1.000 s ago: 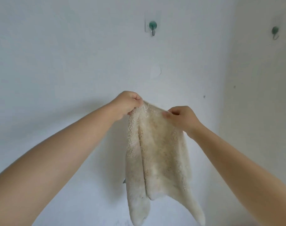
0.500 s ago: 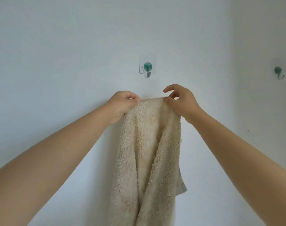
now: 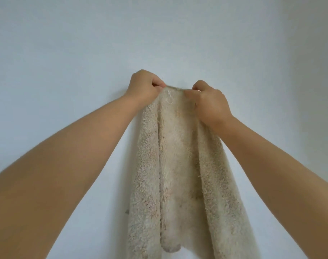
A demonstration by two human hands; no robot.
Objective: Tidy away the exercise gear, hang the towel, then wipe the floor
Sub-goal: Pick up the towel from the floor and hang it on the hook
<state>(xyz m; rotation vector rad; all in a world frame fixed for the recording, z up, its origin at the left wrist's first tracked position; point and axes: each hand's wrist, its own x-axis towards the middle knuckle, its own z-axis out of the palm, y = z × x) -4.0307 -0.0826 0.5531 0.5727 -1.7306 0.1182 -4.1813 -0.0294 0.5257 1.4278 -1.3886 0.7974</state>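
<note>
A cream fluffy towel [image 3: 178, 156] hangs down flat against the white wall [image 3: 66, 53], its lower end running out of the bottom of the view. My left hand [image 3: 144, 86] pinches the left end of the towel's top edge. My right hand [image 3: 210, 103] pinches the right end of that edge. Both hands are raised close to the wall, a short span of stretched edge between them with a small white thread loop on it. The green wall hook is hidden behind my hands and the towel.
A wall corner [image 3: 298, 90] runs down the right side, where a second wall turns toward me. No floor or exercise gear is in view.
Both hands have lifted the towel up the wall to where the green hook was, which is now covered. The second hook on the right wall has left the view.
</note>
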